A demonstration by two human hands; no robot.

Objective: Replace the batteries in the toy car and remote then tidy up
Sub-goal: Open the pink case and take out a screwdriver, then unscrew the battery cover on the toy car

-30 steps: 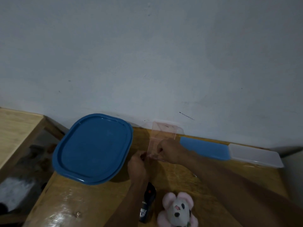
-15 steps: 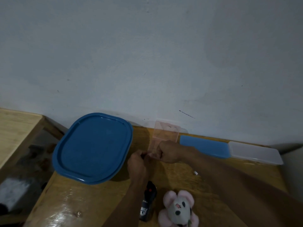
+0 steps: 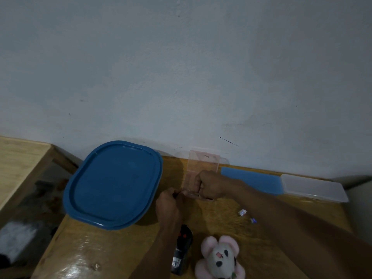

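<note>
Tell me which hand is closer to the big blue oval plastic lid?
Left. The left hand, pinching a corner of the clear plastic case, sits just right of the big blue oval plastic lid; the right hand grips that case farther right.

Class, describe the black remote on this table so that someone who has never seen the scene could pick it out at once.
Find the big blue oval lid on the wooden table, then look right of it toward the near edge. Just left of the pink plush toy lies the black remote. It is the only dark, slim thing there, with red buttons.
</note>
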